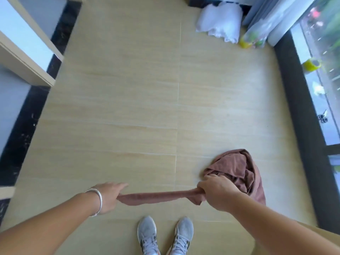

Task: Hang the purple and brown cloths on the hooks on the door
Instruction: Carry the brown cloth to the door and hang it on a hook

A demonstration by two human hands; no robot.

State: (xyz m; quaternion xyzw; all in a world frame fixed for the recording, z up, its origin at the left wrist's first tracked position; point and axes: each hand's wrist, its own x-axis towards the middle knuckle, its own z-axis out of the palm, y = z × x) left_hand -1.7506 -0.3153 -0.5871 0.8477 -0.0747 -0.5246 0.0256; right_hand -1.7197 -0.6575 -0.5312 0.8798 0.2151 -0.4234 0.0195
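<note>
Both hands stretch the brown cloth taut over the floor: left hand pinches one end, right hand clasps the bunch; best find an edge before hanging

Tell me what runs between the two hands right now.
A taut strip of the brown cloth spans from left hand to right hand, seen in the head view.
</note>
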